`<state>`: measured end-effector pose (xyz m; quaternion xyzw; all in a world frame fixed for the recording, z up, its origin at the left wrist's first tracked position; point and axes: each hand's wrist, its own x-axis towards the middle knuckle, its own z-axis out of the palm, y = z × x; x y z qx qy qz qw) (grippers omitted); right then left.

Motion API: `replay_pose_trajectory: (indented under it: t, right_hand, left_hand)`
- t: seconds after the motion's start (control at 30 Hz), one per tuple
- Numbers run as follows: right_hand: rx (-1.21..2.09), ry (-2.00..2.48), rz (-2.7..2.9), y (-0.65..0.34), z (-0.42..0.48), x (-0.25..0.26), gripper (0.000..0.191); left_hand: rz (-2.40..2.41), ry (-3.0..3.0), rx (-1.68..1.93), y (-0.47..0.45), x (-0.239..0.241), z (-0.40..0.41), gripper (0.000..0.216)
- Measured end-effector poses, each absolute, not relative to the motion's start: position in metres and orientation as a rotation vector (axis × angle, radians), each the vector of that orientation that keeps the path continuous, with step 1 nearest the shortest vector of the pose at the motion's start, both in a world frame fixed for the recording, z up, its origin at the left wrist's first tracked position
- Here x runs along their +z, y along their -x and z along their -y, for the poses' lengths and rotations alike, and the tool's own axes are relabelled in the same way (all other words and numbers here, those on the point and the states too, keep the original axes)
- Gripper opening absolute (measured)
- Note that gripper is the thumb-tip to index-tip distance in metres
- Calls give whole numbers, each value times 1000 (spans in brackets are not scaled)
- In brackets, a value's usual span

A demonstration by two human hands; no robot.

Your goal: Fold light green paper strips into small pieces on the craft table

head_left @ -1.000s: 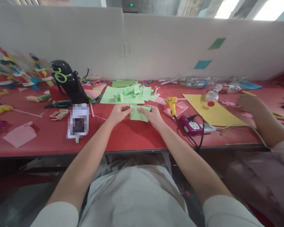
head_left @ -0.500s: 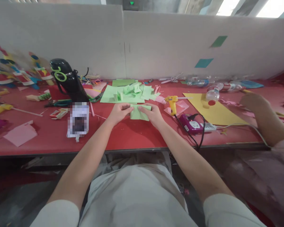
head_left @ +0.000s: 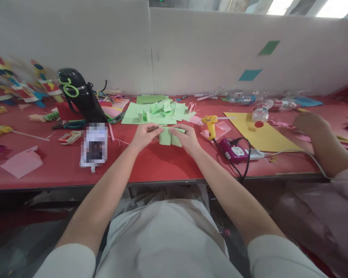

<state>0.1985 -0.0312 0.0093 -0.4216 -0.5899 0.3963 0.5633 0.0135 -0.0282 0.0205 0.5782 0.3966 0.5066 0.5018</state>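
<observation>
A small light-green paper piece (head_left: pixel 169 137) lies on the red table (head_left: pixel 156 164), held from both sides. My left hand (head_left: pixel 144 134) pinches its left edge with closed fingers. My right hand (head_left: pixel 187 138) grips its right edge, thumb on top. The paper shows an upright crease down its middle. Just behind it lies a heap of green paper sheets and cut pieces (head_left: pixel 158 111).
A yellow glue gun (head_left: pixel 210 126) and a purple power strip (head_left: pixel 234 151) with cables sit to the right. Farther right are a yellow sheet (head_left: pixel 261 133), a bottle (head_left: pixel 260 114) and another person's arm (head_left: pixel 321 143). At left are a black flask (head_left: pixel 81 95), scissors (head_left: pixel 70 124), a blurred card (head_left: pixel 94 145) and pink paper (head_left: pixel 21 163).
The green paper has been folded narrower between my hands, with a crease now down its middle. The camera tilted slightly up. The other person's hand barely shifted.
</observation>
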Motion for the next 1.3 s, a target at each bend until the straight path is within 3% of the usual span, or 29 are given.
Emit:
replay_pose_trajectory:
  t: [1.3]
  right_hand:
    - [776, 1054, 1415, -199, 32, 13, 28]
  left_hand:
    - [-1062, -1512, 1165, -15, 18, 26, 38]
